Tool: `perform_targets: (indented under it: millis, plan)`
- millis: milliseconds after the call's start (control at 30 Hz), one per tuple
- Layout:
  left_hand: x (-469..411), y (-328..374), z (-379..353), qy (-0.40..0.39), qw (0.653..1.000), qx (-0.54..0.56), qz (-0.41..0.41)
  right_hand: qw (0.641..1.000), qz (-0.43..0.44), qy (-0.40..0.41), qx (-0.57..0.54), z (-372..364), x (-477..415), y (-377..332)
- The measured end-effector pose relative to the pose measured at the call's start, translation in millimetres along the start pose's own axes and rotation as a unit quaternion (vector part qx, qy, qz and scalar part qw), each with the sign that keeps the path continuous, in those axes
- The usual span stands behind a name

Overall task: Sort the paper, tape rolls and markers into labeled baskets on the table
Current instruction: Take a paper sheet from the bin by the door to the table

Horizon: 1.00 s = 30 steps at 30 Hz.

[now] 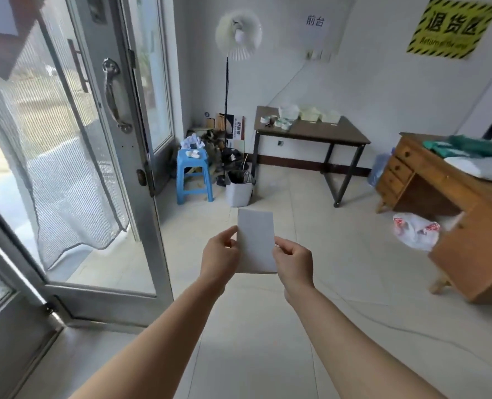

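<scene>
I hold a white sheet of paper [256, 240] upright in front of me with both hands. My left hand [220, 257] pinches its left edge and my right hand [293, 262] pinches its right edge. Far across the room stands a dark table [325, 131]. On it sit pale baskets [311, 113] at the back and tape rolls [276, 122] toward its left end. Markers are too small to make out from here.
An open glass door [95, 156] stands at my left. A blue stool [194, 174], a white bin [239, 190] and a floor fan [238, 36] crowd the corner left of the table. A wooden desk [455, 214] and a plastic bag [416, 230] lie on the right.
</scene>
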<state>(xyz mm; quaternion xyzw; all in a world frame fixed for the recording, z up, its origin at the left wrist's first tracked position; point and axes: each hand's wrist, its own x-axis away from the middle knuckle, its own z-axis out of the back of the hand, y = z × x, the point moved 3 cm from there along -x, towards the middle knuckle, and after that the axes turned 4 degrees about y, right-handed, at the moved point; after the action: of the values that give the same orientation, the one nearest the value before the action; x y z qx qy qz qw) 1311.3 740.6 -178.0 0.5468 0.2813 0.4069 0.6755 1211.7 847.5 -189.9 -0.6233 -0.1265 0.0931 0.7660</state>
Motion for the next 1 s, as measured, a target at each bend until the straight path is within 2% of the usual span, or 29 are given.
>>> perform_targets:
  millis: [300, 533, 1000]
  plan:
    - [-84, 33, -92, -0.066, 0.998, -0.007, -0.008, 0.998, -0.018, 0.067, 0.007, 30, -102, -14]
    - [-165, 68, -151, -0.086, 0.996, -0.015, -0.03, 0.994, -0.019, 0.107, 0.009, 32, -191, -43]
    - [-276, 111, -265, -0.112, 0.993, -0.027, -0.029, 0.993, -0.028, 0.116, -0.001, 51, -352, -53]
